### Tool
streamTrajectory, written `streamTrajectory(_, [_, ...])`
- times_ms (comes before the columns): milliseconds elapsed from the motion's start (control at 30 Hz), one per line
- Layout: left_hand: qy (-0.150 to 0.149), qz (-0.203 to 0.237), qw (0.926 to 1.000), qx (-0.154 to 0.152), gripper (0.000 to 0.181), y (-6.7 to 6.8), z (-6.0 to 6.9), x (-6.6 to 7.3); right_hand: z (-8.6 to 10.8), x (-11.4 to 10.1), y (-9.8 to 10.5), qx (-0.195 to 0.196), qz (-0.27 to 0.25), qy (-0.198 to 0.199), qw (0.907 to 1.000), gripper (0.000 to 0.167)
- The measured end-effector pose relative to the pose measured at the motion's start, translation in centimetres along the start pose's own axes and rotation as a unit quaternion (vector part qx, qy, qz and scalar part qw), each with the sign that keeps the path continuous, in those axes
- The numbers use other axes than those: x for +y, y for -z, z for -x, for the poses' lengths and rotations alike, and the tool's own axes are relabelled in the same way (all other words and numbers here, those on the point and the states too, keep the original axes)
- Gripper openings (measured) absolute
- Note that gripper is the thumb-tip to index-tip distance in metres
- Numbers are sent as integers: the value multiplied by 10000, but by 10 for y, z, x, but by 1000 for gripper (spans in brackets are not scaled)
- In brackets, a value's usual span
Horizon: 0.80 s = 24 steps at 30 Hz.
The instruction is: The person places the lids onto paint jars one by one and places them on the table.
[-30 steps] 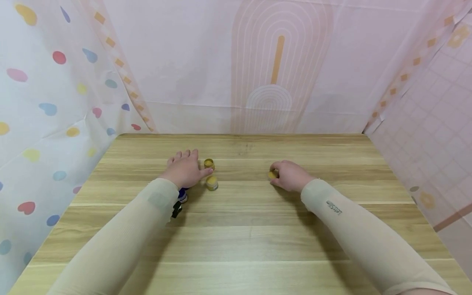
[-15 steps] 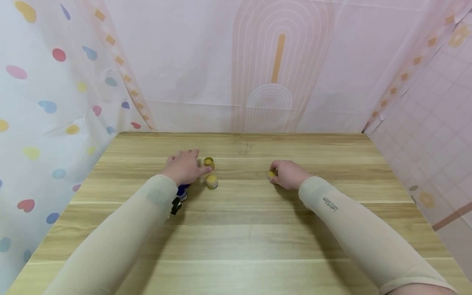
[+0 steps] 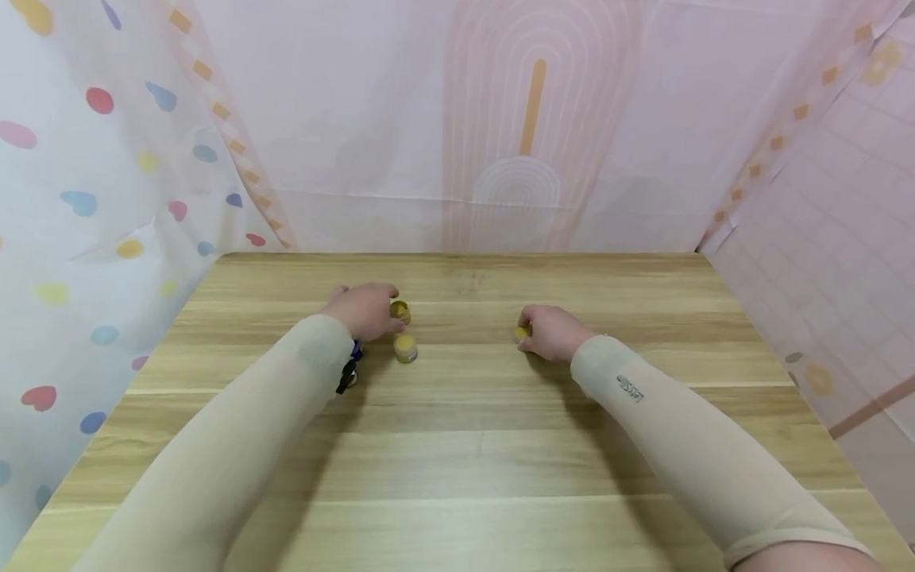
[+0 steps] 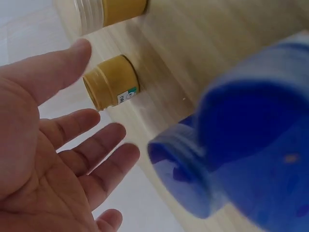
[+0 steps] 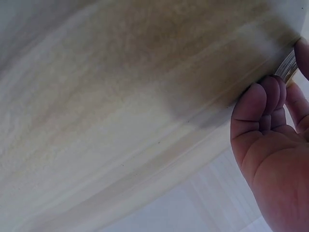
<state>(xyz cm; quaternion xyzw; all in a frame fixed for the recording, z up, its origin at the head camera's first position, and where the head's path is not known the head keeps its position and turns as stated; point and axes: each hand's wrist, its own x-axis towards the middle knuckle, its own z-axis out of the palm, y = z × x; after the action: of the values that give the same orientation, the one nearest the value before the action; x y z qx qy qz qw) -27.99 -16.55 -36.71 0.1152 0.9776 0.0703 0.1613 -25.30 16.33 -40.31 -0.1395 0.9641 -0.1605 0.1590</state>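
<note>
My left hand (image 3: 364,310) reaches around an open yellow paint jar (image 4: 112,82), thumb on one side and fingers on the other. The left wrist view shows a gap between the spread fingers and this jar. Nearer to me stands a second yellow paint jar (image 3: 405,348) with its clear lid on. On the right, my right hand (image 3: 556,332) pinches a small yellow lid (image 3: 522,334) at the tabletop. Its ridged edge shows between thumb and fingers in the right wrist view, and the hand hides most of it.
Blue paint jars (image 4: 256,145) stand close under my left wrist, largely hidden by the sleeve in the head view. Beside them is a small black object (image 3: 346,376). Patterned cloth (image 3: 357,119) hangs behind the wooden table (image 3: 472,445) and along its sides.
My left hand has shifted right and its fingers have drawn in around the open yellow jar. The right hand keeps its grip on the lid, nearly in place.
</note>
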Motion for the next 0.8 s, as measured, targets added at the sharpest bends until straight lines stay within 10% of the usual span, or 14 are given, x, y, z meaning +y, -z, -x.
streamTrajectory(800, [16, -258, 9990, -355, 57, -5, -23, -9, -4, -7, -1, -52, -58, 32, 10000, 38])
